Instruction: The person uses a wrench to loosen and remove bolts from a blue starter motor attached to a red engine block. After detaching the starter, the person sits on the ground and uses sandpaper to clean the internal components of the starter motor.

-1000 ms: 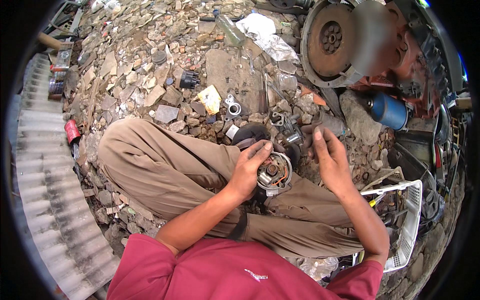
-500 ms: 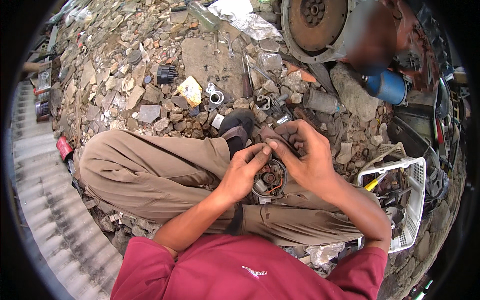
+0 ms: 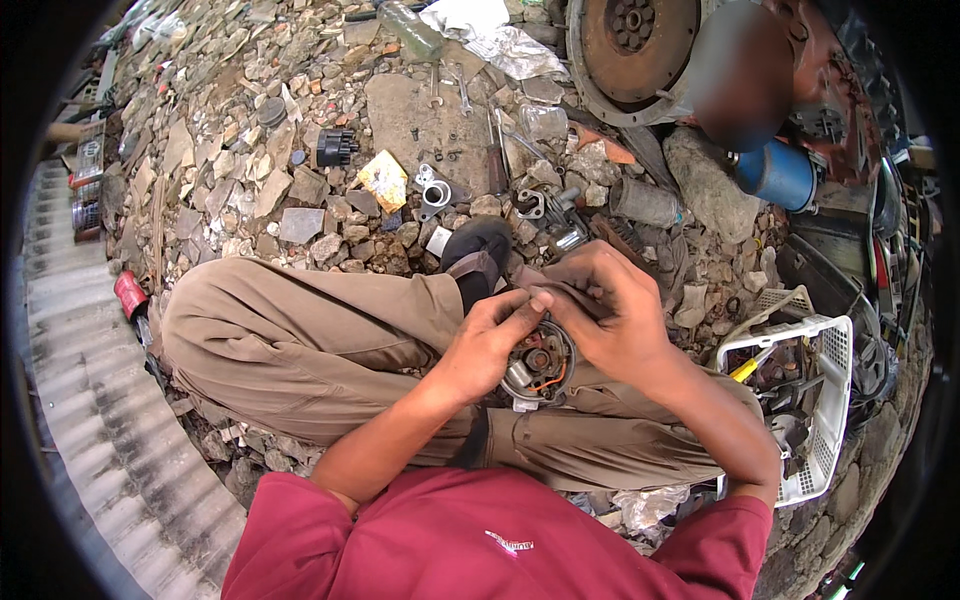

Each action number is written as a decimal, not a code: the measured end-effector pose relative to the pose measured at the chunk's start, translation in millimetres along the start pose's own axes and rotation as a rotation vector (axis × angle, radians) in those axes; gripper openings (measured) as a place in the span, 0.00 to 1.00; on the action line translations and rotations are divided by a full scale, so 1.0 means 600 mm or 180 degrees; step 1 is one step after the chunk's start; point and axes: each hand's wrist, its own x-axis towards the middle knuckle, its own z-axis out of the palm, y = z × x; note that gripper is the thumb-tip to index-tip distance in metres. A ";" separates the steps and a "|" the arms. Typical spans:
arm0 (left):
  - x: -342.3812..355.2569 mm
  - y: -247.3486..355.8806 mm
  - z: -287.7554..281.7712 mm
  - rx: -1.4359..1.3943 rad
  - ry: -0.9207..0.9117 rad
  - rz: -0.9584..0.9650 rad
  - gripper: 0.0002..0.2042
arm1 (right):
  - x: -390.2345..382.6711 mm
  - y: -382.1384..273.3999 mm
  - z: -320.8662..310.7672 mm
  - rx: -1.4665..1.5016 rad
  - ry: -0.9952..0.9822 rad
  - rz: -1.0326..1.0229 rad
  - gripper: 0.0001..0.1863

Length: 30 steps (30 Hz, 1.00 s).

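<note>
Both hands grip a round motor part (image 3: 538, 362) on the lap: left hand (image 3: 487, 345) fingers curled round its rim, right hand (image 3: 600, 305) pinching its top edge (a yellow square packet (image 3: 384, 180) lies far left among stones).

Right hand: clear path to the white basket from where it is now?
Probably yes. The right hand is on the round part in the lap, and the white basket sits open-topped on that same side, beside the right forearm. Nothing shows between them, though the hand would have to leave the part.

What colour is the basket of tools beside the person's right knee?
White: the plastic basket with its open lattice walls shows best in the head view, at the right.
</note>
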 end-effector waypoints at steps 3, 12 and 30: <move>-0.004 0.004 -0.006 -0.0131 0.0152 0.0110 0.17 | 0.005 0.008 -0.010 -0.0055 0.0036 -0.0121 0.10; 0.001 0.012 -0.008 -0.0141 0.0146 0.0129 0.16 | 0.026 -0.011 -0.027 -0.0625 0.0117 -0.0663 0.15; 0.002 0.013 -0.012 0.0330 0.0189 0.0196 0.14 | -0.004 0.027 -0.037 -0.1221 0.0311 -0.0818 0.16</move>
